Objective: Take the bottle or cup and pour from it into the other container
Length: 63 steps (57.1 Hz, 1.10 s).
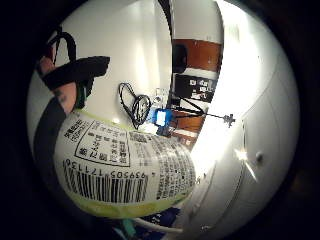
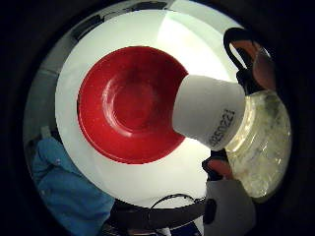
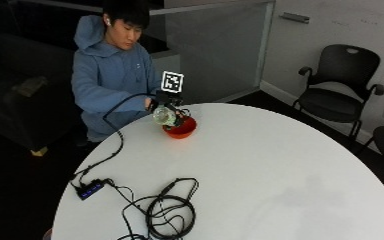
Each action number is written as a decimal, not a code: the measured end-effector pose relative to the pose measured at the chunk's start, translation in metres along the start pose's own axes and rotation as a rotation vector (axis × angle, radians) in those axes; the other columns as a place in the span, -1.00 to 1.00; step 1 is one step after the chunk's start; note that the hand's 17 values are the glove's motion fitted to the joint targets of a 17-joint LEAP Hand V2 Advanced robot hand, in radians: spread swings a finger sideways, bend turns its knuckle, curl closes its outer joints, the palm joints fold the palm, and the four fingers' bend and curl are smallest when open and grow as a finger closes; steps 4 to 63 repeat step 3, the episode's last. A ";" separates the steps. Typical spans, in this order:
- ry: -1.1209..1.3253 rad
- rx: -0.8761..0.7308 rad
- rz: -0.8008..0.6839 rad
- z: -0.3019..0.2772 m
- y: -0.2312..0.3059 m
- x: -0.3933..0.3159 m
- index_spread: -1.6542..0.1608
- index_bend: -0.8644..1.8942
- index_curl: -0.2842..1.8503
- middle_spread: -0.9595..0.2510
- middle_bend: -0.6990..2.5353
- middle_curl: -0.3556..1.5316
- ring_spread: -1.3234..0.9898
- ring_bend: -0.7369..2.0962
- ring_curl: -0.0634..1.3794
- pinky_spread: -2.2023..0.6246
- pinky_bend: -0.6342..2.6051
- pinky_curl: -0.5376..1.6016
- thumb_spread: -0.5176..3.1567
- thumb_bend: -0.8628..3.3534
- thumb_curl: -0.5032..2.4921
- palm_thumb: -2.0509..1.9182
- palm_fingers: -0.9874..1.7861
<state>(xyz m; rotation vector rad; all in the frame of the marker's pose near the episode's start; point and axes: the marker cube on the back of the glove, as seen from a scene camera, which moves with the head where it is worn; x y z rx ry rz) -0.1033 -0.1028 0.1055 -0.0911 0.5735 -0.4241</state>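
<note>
Bottle [image 3: 165, 115] held tilted in the gloved right hand [image 3: 157, 106], its white cap [image 2: 209, 116] still on and pointing over the red bowl [image 3: 181, 128]. Fingers [image 2: 221, 168] are curled round the clear, labelled body. Bowl stands on the white round table [image 3: 265, 170], near the person's edge. Coiled black cable [image 3: 169, 210] lies well apart.

A person in a blue hoodie [image 3: 109, 75] sits at a round white table [image 3: 278, 170]; the gloved right hand [image 3: 160, 106] holds a bottle [image 3: 165, 116] tilted over a red bowl [image 3: 181, 128] — near the table's far edge. Coiled black cables [image 3: 169, 210] and a small blue hub [image 3: 89, 190] lie at the near side — well apart from the bowl.
</note>
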 end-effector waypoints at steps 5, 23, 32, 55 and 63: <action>-0.124 0.005 0.011 -0.005 0.000 -0.016 0.70 -0.27 -0.35 0.52 -0.38 -0.08 -0.03 -0.15 -0.25 0.43 -0.29 -0.15 -0.60 -0.61 -0.19 0.54 0.55; -0.124 0.005 0.011 -0.005 0.000 -0.016 0.70 -0.27 -0.35 0.52 -0.38 -0.08 -0.03 -0.15 -0.25 0.43 -0.29 -0.15 -0.60 -0.61 -0.19 0.54 0.55; -0.124 0.005 0.011 -0.005 0.000 -0.016 0.70 -0.27 -0.35 0.52 -0.38 -0.08 -0.03 -0.15 -0.25 0.43 -0.29 -0.15 -0.60 -0.61 -0.19 0.54 0.55; -0.124 0.005 0.011 -0.005 0.000 -0.016 0.70 -0.27 -0.35 0.52 -0.38 -0.08 -0.03 -0.15 -0.25 0.43 -0.29 -0.15 -0.60 -0.61 -0.19 0.54 0.55; -0.124 0.005 0.011 -0.005 0.000 -0.016 0.70 -0.27 -0.35 0.52 -0.38 -0.08 -0.03 -0.15 -0.25 0.43 -0.29 -0.15 -0.60 -0.61 -0.19 0.54 0.55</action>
